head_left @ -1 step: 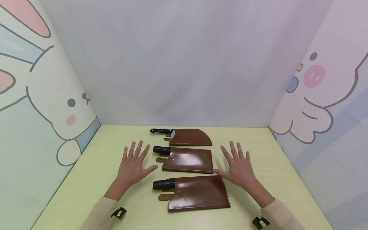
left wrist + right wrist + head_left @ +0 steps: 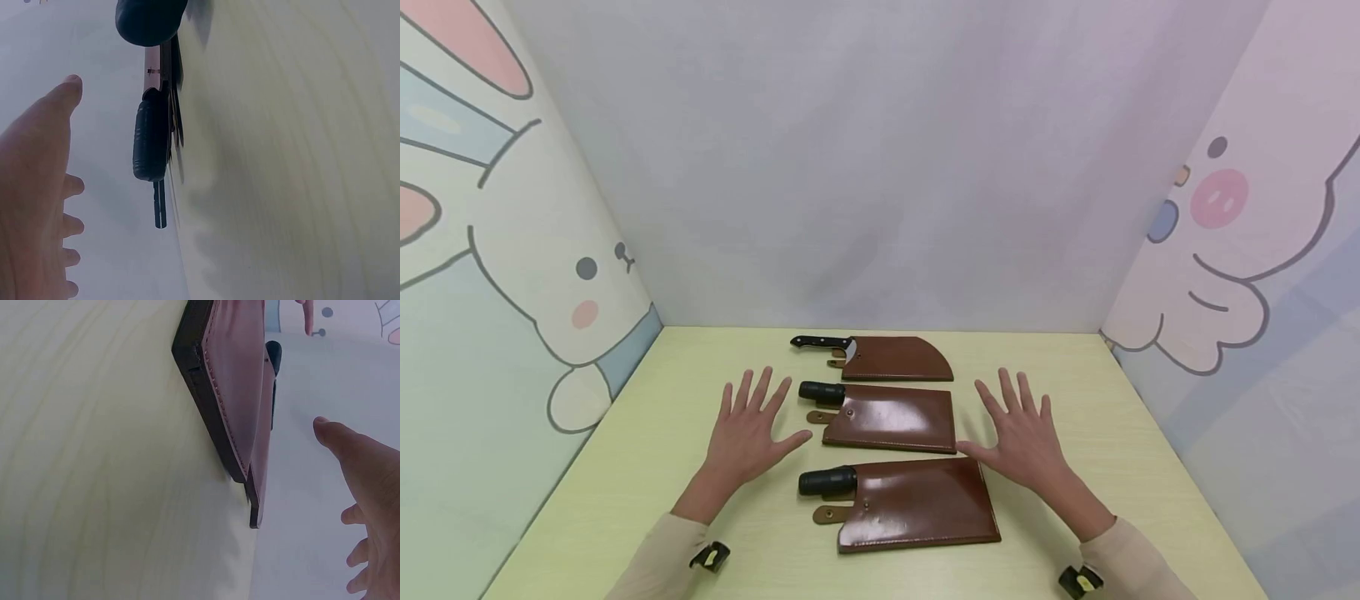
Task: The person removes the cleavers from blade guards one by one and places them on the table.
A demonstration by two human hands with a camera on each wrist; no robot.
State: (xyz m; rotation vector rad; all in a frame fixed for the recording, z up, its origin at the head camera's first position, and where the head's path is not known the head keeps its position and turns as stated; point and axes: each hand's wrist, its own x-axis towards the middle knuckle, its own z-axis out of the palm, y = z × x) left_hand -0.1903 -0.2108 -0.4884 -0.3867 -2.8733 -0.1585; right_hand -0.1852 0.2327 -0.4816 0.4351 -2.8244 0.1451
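Three knives lie in brown leather sheaths, one behind another, handles to the left. The nearest sheath (image 2: 917, 504) is broad and squared, with a thick black handle (image 2: 827, 481) beside a snap strap (image 2: 832, 514). Behind it is a similar middle sheath (image 2: 895, 418) with a black handle (image 2: 822, 392). The farthest sheath (image 2: 898, 358) has a rounded end; its knife's riveted black handle (image 2: 820, 342) shows some metal blade. My left hand (image 2: 747, 437), fingers spread, is held left of the handles. My right hand (image 2: 1024, 440) spreads likewise by the sheaths' right ends. Both hold nothing.
The knives lie on a pale wood-grain table (image 2: 625, 500). A plain light backdrop (image 2: 880, 167) rises behind it. Side panels carry a cartoon rabbit (image 2: 550, 275) on the left and a cartoon pig (image 2: 1225, 250) on the right.
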